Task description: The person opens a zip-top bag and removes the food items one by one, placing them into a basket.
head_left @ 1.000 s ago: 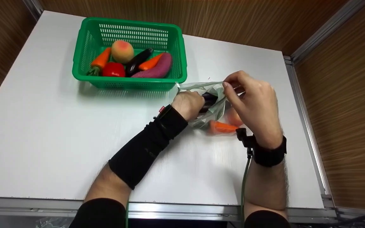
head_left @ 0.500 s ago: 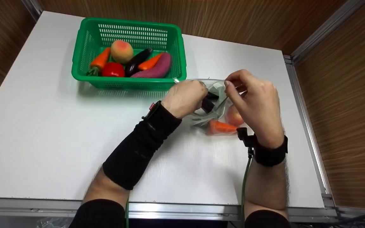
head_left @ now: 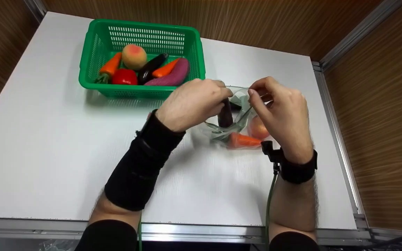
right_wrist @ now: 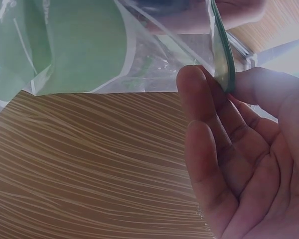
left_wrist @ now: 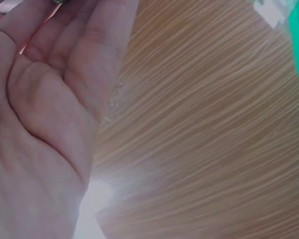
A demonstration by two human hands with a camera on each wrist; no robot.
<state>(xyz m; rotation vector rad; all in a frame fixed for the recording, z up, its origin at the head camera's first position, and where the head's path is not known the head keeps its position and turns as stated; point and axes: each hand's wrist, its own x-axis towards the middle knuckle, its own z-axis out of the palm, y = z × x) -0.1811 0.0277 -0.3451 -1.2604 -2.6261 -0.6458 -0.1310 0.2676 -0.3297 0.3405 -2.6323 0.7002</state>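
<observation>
In the head view, my left hand (head_left: 194, 104) grips the upper end of a dark purple eggplant (head_left: 225, 115), which stands steeply in the mouth of a clear zip bag (right_wrist: 84, 47) with green print. My right hand (head_left: 283, 113) pinches the bag's rim between thumb and index finger, also plain in the right wrist view. Inside the bag lie an orange carrot (head_left: 244, 140), a peach-like round fruit (head_left: 258, 127) and a second dark piece (head_left: 236, 106). The left wrist view shows the palm (left_wrist: 45, 114); the eggplant is hidden there.
A green basket (head_left: 141, 89) stands behind the left hand, holding a peach (head_left: 134, 56), a red tomato-like piece (head_left: 125, 76), carrots (head_left: 112, 65), an eggplant (head_left: 148, 69) and a purple sweet potato (head_left: 173, 75). Wood-grain walls (head_left: 257, 24) border the white table (head_left: 65, 157).
My left hand has risen out of the bag, toward the upper left, drawing the eggplant more upright with it. My right hand stays nearly still on the rim.
</observation>
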